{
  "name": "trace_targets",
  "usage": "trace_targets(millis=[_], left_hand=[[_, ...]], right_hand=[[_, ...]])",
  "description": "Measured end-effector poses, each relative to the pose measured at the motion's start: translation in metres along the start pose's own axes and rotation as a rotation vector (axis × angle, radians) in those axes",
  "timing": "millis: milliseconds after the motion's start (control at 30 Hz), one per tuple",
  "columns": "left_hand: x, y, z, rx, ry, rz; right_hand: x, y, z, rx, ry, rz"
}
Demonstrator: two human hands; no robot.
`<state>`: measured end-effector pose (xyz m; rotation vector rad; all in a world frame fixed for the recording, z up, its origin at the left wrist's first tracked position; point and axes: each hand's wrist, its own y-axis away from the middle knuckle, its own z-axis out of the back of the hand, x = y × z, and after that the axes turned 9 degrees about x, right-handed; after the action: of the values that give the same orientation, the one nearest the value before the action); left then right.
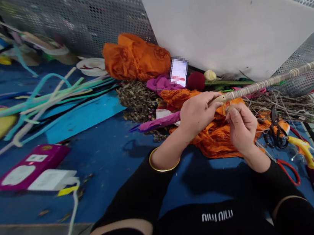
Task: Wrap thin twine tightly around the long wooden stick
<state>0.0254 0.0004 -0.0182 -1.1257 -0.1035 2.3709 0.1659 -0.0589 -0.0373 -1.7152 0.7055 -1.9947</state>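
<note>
My left hand (pixel 198 114) is closed around the near end of a long stick (pixel 271 83) wound with pale, cord-like bands. The stick slants away to the upper right. Just below it, my right hand (pixel 242 127) is closed in a pinch, with a thin yellowish strand (pixel 224 109) showing at its fingertips. How the strand joins the stick is hard to see. Crumpled orange cloth (pixel 216 142) with a dark print lies beneath both hands. A purple-wrapped piece (pixel 160 121) lies left of my left hand.
At right lie black-handled scissors (pixel 275 129), red-handled scissors (pixel 290 171) and a yellow glue gun (pixel 302 148). Dry twigs (pixel 289 108) spread behind. A phone (pixel 179 72) leans by an orange bundle (pixel 136 58). Left are fuzzy coloured stems (pixel 47 97) and a purple power strip (pixel 32 166).
</note>
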Motion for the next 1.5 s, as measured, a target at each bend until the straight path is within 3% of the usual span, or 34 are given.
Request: trace_targets(millis=[333, 500, 633, 800, 933, 1267, 1500], left_hand=[[0.004, 0.001, -0.010, -0.014, -0.086, -0.025], [0.002, -0.001, -0.002, 0.064, -0.165, -0.031], [0.004, -0.002, 0.000, 0.079, -0.215, -0.064], [0.007, -0.002, -0.004, 0.101, -0.257, -0.061], [0.006, 0.000, -0.005, 0.156, -0.334, -0.064], [0.000, 0.004, -0.007, 0.233, -0.535, -0.103], [0.001, 0.006, -0.008, 0.125, -0.603, -0.309]], right_hand=[[0.010, 0.007, -0.003, 0.026, 0.177, 0.059], [0.011, -0.008, 0.011, 0.171, 0.056, 0.134], [0.013, -0.021, 0.026, 0.117, 0.136, 0.173], [0.010, -0.025, 0.034, 0.039, 0.190, 0.082], [0.003, -0.027, 0.035, 0.079, 0.127, 0.098], [-0.015, -0.033, 0.042, 0.209, 0.258, 0.031], [-0.018, -0.033, 0.042, 0.224, 0.370, -0.115]])
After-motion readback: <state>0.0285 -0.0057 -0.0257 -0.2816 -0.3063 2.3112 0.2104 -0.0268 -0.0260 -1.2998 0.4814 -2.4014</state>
